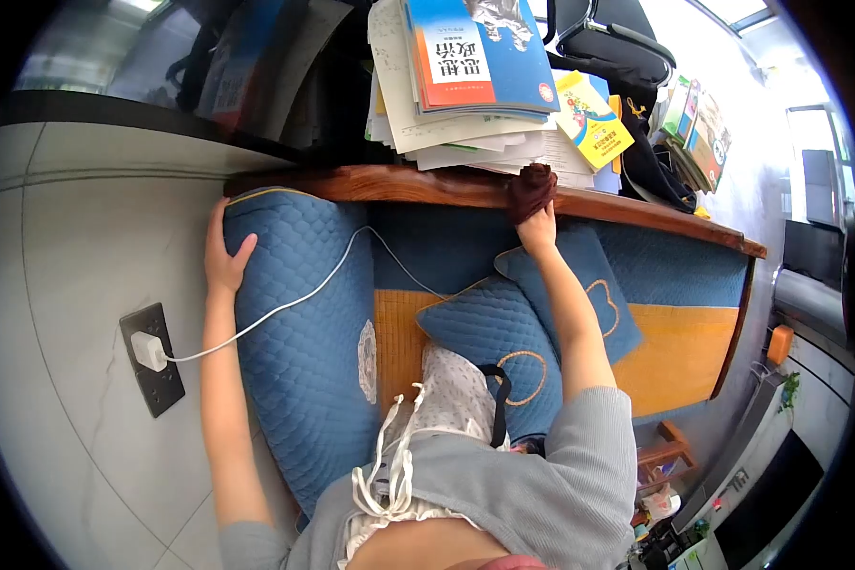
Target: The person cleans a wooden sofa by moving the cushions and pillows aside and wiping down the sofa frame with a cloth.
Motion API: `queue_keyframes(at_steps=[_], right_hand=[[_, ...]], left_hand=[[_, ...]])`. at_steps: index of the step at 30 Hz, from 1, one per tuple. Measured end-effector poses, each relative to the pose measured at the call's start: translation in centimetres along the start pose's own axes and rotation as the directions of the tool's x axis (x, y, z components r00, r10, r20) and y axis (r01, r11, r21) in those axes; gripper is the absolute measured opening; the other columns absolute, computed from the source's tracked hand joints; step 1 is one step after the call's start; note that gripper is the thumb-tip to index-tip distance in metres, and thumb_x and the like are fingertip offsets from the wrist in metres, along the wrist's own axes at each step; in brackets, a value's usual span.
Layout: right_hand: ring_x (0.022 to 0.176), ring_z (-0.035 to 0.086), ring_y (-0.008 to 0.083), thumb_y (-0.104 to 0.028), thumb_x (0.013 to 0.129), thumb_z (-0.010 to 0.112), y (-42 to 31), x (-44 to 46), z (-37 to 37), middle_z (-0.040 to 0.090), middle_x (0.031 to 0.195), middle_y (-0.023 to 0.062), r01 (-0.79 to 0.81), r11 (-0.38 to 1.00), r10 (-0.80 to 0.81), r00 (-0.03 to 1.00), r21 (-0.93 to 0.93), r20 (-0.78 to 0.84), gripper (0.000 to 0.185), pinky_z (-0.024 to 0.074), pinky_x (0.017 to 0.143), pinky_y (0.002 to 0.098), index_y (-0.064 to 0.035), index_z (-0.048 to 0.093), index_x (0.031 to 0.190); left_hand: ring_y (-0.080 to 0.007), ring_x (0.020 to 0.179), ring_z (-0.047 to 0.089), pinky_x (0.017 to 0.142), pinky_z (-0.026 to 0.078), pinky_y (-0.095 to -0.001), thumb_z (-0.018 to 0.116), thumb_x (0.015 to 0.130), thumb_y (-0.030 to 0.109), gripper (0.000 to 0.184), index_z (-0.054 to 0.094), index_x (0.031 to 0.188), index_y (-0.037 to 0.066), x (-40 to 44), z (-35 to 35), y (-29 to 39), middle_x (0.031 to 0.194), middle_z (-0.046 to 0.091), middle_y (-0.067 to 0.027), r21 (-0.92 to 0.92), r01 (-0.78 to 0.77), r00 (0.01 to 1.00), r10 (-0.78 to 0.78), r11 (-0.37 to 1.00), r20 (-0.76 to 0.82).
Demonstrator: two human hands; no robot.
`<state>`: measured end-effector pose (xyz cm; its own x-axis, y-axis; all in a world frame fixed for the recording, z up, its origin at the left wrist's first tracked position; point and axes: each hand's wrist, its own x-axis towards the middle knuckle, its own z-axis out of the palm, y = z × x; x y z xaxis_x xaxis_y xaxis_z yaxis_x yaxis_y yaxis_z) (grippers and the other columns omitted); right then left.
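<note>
A white charger (148, 351) sits in a black socket panel (166, 387), nearer than the left hand (226, 268), its fingers spread at the quilted blue armrest's (304, 294) corner. Textbooks (489, 57) are stacked beyond the right fingers, behind the wooden rail (418, 185). The right hand (539, 228) seems closed on a bunched dark brown cloth (532, 193), fingertips hidden, covering one short stretch of rail; wood on both sides lies uncovered, how much is done unclear. Farther right, a black chair (617, 36).
</note>
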<state>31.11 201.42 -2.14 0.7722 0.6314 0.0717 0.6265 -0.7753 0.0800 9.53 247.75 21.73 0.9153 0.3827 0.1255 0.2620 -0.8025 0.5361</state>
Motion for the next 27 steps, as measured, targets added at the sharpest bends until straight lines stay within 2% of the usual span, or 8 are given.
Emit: queue_keyframes(at_steps=[8, 9, 12, 14, 16, 18, 24, 27], right_hand=[[0.133, 0.018, 0.0398, -0.025, 0.086, 0.042, 0.3, 1.9, -1.7, 0.027, 0.141, 0.0192, 0.019, 0.988, -0.023, 0.999, 0.154, 0.024, 0.051, 0.014, 0.108, 0.0491, -0.013, 0.03, 0.134], [0.131, 0.02, 0.0419, -0.025, 0.085, 0.045, -0.6, 2.7, -4.6, 0.029, 0.139, 0.0205, -0.082, 0.995, 0.077, 0.993, 0.059, 0.088, 0.053, 0.0141, 0.107, 0.0517, -0.0116, 0.029, 0.134], [0.128, 0.022, 0.0428, -0.023, 0.084, 0.048, 0.8, 2.7, -1.9, 0.03, 0.136, 0.0221, 0.025, 0.999, -0.033, 0.982, 0.046, 0.188, 0.054, 0.0167, 0.105, 0.0536, -0.0128, 0.03, 0.133], [0.125, 0.024, 0.0424, -0.022, 0.083, 0.048, 1.1, 2.5, -2.0, 0.03, 0.134, 0.0233, 0.08, 0.972, -0.089, 0.996, 0.222, 0.032, 0.051, 0.0211, 0.103, 0.0517, -0.0153, 0.032, 0.13], [0.119, 0.029, 0.0395, -0.023, 0.081, 0.052, -0.2, 3.4, -5.2, 0.033, 0.129, 0.0221, -0.057, 0.952, 0.06, 0.998, 0.302, 0.002, 0.04, 0.0269, 0.101, 0.0462, -0.0171, 0.044, 0.12], [0.118, 0.03, 0.0394, -0.023, 0.08, 0.053, 0.4, 2.7, -2.3, 0.034, 0.127, 0.0213, 0.047, 0.982, -0.007, 0.977, 0.181, -0.213, 0.036, 0.0283, 0.1, 0.0457, -0.0173, 0.048, 0.116], [0.118, 0.033, 0.0394, -0.02, 0.078, 0.055, 0.3, 2.7, -1.9, 0.04, 0.124, 0.0212, 0.044, 0.981, -0.001, 0.975, 0.189, -0.224, 0.039, 0.0283, 0.1, 0.0451, -0.0172, 0.05, 0.117], [0.126, 0.033, 0.0335, -0.023, 0.08, 0.053, 1.0, 1.8, -0.4, 0.042, 0.131, 0.0159, 0.074, 0.994, -0.071, 0.997, 0.077, -0.039, 0.052, 0.0267, 0.101, 0.0441, -0.0201, 0.038, 0.13]], left_hand=[[-0.0307, 0.124, 0.038, 0.103, 0.029, -0.0357, 0.066, 0.074, 0.029, 0.069, 0.037, 0.132, 0.005, 0.2, -0.3, 0.1, 0.133, 0.041, -0.0166, 0.061, -0.029, 0.999, 0.03, 0.998, -0.018], [-0.031, 0.125, 0.038, 0.103, 0.029, -0.0356, 0.066, 0.075, 0.03, 0.068, 0.037, 0.132, 0.005, 0.1, -0.1, -0.3, 0.133, 0.041, -0.0167, 0.078, -0.027, 0.999, 0.029, 0.997, -0.026], [-0.0313, 0.124, 0.039, 0.103, 0.03, -0.0354, 0.065, 0.076, 0.031, 0.066, 0.038, 0.131, 0.005, -0.2, 0.1, 0.2, 0.132, 0.043, -0.0174, -0.008, 0.033, 0.999, -0.033, 0.999, -0.039], [-0.0312, 0.123, 0.04, 0.102, 0.03, -0.0352, 0.065, 0.078, 0.031, 0.065, 0.039, 0.131, 0.004, -0.1, 0.0, -0.1, 0.131, 0.044, -0.0181, 0.053, 0.004, 1.0, -0.002, 0.999, -0.027], [-0.0302, 0.123, 0.04, 0.102, 0.03, -0.0349, 0.064, 0.078, 0.032, 0.065, 0.039, 0.131, 0.003, 0.0, 0.5, -1.7, 0.13, 0.044, -0.0182, 0.051, -0.024, 0.999, 0.027, 0.998, -0.047], [-0.0289, 0.124, 0.039, 0.103, 0.028, -0.0341, 0.063, 0.079, 0.032, 0.065, 0.039, 0.13, 0.001, 0.1, 0.6, -1.9, 0.131, 0.044, -0.0187, -0.004, -0.014, 0.999, 0.014, 1.0, -0.049], [-0.025, 0.126, 0.035, 0.105, 0.022, -0.0317, 0.058, 0.084, 0.032, 0.06, 0.038, 0.131, -0.001, 0.9, 0.9, -4.7, 0.133, 0.04, -0.0167, -0.088, -0.105, 0.994, 0.101, 0.991, -0.041], [-0.0241, 0.126, 0.034, 0.106, 0.021, -0.0311, 0.056, 0.085, 0.031, 0.058, 0.038, 0.131, -0.001, 1.5, 0.7, -5.9, 0.134, 0.039, -0.0153, -0.079, -0.156, 0.987, 0.152, 0.985, -0.054]])
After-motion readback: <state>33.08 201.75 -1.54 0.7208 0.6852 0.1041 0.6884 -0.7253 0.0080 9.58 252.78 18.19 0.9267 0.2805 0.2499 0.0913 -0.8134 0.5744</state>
